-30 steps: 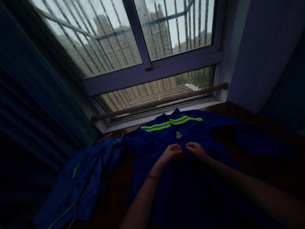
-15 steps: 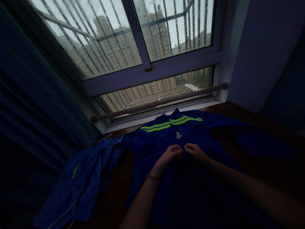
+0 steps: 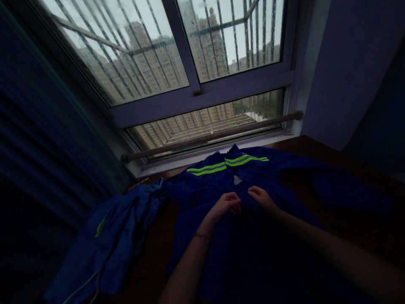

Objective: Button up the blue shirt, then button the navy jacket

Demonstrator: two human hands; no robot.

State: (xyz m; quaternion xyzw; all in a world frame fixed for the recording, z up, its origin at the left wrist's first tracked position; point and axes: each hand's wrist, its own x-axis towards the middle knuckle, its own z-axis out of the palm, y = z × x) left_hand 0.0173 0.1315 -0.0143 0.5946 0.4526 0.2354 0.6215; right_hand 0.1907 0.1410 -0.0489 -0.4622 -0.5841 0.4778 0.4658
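A blue jacket [image 3: 202,198] with yellow-green and grey reflective stripes [image 3: 243,159] lies spread out, its collar toward the window. My left hand [image 3: 228,203], a bracelet on its wrist, is over the middle of the jacket front with its fingers curled together. To its right, a small gap apart, my right hand [image 3: 263,197] has thumb and fingers pinched. Whatever either hand holds is too small or dark to make out. Just beyond the hands, a small pale patch [image 3: 237,180] shows on the jacket front. The lower jacket is lost in shadow.
Another blue garment [image 3: 117,236] with a pale cord lies to the left on the dark brown wooden surface [image 3: 311,145]. A horizontal rail [image 3: 211,137] crosses in front of the barred window. A dark curtain [image 3: 63,126] hangs at left; a wall [image 3: 344,76] stands at right.
My right hand has moved a little up and to the right, widening the gap between the hands. My left hand has shifted only slightly left. The jacket looks the same.
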